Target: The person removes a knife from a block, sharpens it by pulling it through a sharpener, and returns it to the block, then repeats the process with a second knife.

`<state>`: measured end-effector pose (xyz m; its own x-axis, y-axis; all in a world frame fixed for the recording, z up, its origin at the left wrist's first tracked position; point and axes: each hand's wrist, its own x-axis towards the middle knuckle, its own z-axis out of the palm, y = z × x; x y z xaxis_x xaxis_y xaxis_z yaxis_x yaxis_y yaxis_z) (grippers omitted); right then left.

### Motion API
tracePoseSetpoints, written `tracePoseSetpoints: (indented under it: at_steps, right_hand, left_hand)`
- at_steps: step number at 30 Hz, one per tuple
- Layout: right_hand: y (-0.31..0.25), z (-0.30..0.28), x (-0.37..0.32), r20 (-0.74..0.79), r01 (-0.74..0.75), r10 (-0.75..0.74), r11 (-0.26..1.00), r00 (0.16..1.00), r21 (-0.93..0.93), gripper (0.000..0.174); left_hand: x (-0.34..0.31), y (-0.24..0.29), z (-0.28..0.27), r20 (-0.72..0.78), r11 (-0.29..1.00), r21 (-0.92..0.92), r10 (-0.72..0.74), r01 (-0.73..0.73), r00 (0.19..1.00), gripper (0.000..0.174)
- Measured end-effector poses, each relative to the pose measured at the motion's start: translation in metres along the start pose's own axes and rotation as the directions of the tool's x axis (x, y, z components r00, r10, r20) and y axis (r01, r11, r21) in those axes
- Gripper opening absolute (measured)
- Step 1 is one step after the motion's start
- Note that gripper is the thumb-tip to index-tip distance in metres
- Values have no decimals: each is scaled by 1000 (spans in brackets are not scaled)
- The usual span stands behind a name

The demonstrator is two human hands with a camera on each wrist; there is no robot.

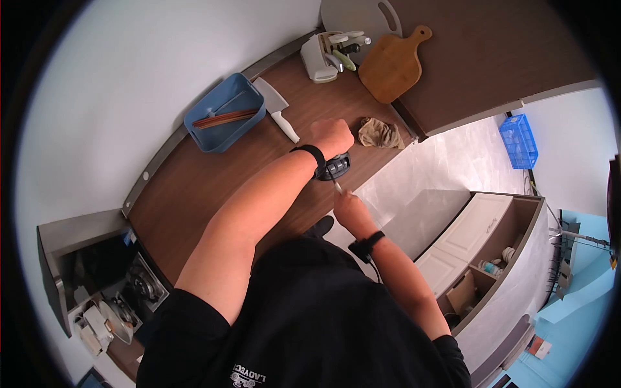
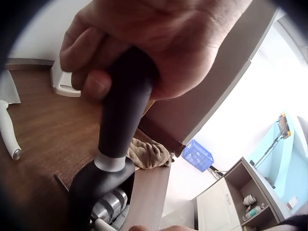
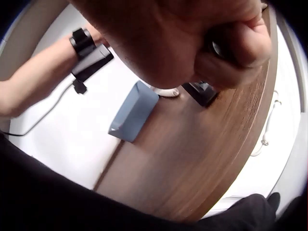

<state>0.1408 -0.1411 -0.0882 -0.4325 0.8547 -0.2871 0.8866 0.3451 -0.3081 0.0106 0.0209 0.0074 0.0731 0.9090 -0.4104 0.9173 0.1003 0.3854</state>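
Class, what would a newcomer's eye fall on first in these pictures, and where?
Probably the knife sharpener on the brown counter, its black handle gripped by the left hand while the right hand holds a knife to it. Next, the white-handled cleaver lying beside the blue basket of chopsticks.

1. Blue rectangular plastic bin, left of left hand. Reddish-brown chopsticks inside.
2. Broad-bladed cleaver with white handle: flat on counter, between bin and left hand, handle end nearest the hand.
3. Off-white knife block with assorted handles, beyond left hand.
4. Pale grey rounded board, behind block.
5. Brown wooden paddle-shaped board, beyond left hand, to its right.
6. Crumpled brownish cloth, just right of left hand.
7. Blue plastic crate, far right of both hands.
8. White-door cabinet, right of right hand.
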Motion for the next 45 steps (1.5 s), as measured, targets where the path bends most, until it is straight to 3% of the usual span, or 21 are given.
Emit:
tracePoseSetpoints:
  at_steps: [3,4,6,7,9,12,14,16,17,18,20,22,24,27,34,40,45]
  right_hand:
    - [-15,7,50,-48,-219,224,971,973,92,30]
    - [-11,8,54,-59,-210,216,973,975,90,30]
    - [-8,2,44,-42,-336,353,917,935,213,26]
    - [0,3,40,-52,-331,347,922,936,201,26]
    - [16,7,22,-16,-10,9,999,1000,-53,26]
    - [34,-42,-19,-12,103,-104,994,995,-33,22]
    - [66,-64,-35,-70,126,-137,981,988,-147,13]
    - [82,-97,-35,-152,-1,-16,994,988,-109,15]
    - [80,-120,-30,-153,-106,108,994,982,24,22]
    - [62,-155,-24,-110,-290,334,909,936,299,30]
    - [61,-167,0,-190,-311,409,863,892,398,36]
    - [47,-179,26,-295,-146,274,909,915,391,35]
    - [48,-169,67,-364,-124,328,867,872,483,34]
    - [34,-181,111,-404,-101,321,872,857,480,31]
    - [27,-195,156,-346,-105,325,845,880,525,35]
    - [21,-205,165,-274,-153,352,818,895,554,37]
    - [24,-200,178,-278,-181,363,838,890,514,40]
  left_hand:
    - [-4,2,-1,-6,998,29,51,-50,999,27]
    - [-4,1,-5,-5,1000,15,28,-28,1000,27]
    - [-9,1,-1,1,1000,-9,12,-12,1000,27]
    - [-7,0,2,-17,1000,-1,30,-30,999,27]
    - [1,-3,5,-61,999,13,35,-34,998,26]
    - [3,-5,0,-27,1000,-26,14,-15,1000,27]
    - [5,-6,-1,-31,999,-20,28,-29,999,27]
    - [4,-6,1,-29,999,-4,52,-53,998,28]
    - [3,-6,1,-22,997,3,79,-79,997,28]
    - [1,-5,1,-14,994,11,109,-108,994,29]
    - [-4,-3,-3,-8,991,60,122,-122,992,30]
    - [-6,-2,-10,24,991,108,74,-76,997,30]
    - [-8,0,-18,66,987,154,42,-51,997,30]
    - [-8,-8,-17,59,969,242,26,-39,998,29]
    - [-20,-17,-17,-45,988,145,67,-60,997,32]
    - [-14,-20,-10,18,986,140,86,-87,996,33]
    - [-19,-17,-11,-12,984,164,73,-70,997,30]
